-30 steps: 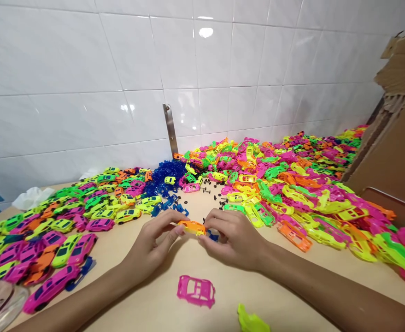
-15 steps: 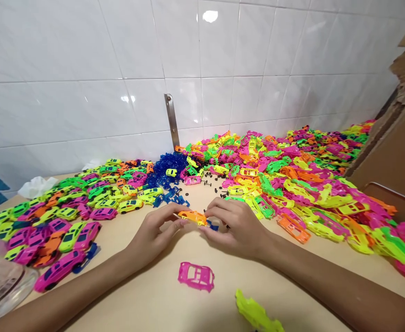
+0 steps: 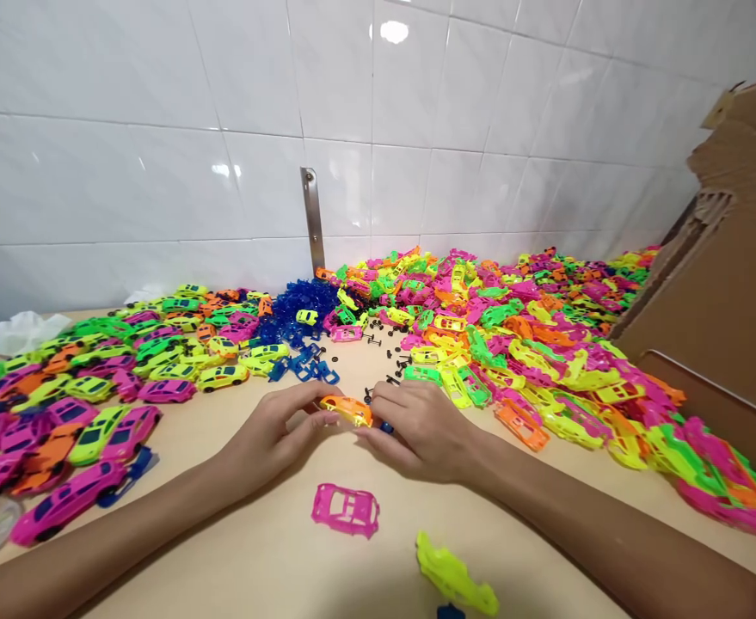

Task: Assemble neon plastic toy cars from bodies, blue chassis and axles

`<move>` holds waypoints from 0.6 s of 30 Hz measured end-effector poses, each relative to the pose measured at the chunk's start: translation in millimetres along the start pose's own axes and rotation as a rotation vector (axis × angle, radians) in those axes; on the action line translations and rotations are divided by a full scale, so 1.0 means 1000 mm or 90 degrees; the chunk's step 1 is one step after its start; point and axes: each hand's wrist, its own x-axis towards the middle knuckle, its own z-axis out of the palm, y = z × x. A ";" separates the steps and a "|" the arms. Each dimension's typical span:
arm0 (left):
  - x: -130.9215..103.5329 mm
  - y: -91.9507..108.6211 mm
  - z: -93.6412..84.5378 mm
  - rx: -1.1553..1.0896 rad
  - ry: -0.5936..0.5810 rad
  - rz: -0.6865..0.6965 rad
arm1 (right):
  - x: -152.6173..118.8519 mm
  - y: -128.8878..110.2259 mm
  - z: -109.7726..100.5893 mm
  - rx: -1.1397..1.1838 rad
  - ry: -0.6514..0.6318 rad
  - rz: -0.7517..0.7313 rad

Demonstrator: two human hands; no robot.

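Observation:
My left hand (image 3: 287, 427) pinches one end of an orange toy car body (image 3: 349, 409) between thumb and fingers, just above the table. At the body's other end is my right hand (image 3: 420, 430), its fingers curled in and its fingertips close against the shell. A small blue plastic part (image 3: 386, 427) shows between the right thumb and fingers; most of it is hidden. Nearer me a pink car body (image 3: 346, 511) lies flat on the table. A yellow car body (image 3: 455, 574) rests to its right, with another blue part (image 3: 451, 611) at the frame's bottom edge.
Toy cars with wheels (image 3: 71, 499) spread across the left. Loose car bodies (image 3: 545, 361) are heaped on the right. A blue parts pile (image 3: 304, 305) and black wheel axles (image 3: 372, 339) lie between them. A cardboard box (image 3: 726, 309) stands at right, before a tiled wall (image 3: 255, 189).
The view has turned slightly right, so things sit further left. Both hands keep hold at the orange body, and less of the blue part shows at my right hand.

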 end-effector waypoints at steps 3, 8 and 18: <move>0.000 -0.001 0.001 -0.002 0.001 0.005 | -0.001 -0.001 0.000 0.015 0.000 -0.005; -0.001 0.002 0.000 0.000 -0.017 0.010 | -0.003 -0.001 0.001 0.051 -0.003 -0.001; -0.002 0.007 0.000 0.015 -0.037 0.050 | -0.002 -0.004 0.000 0.135 0.014 -0.001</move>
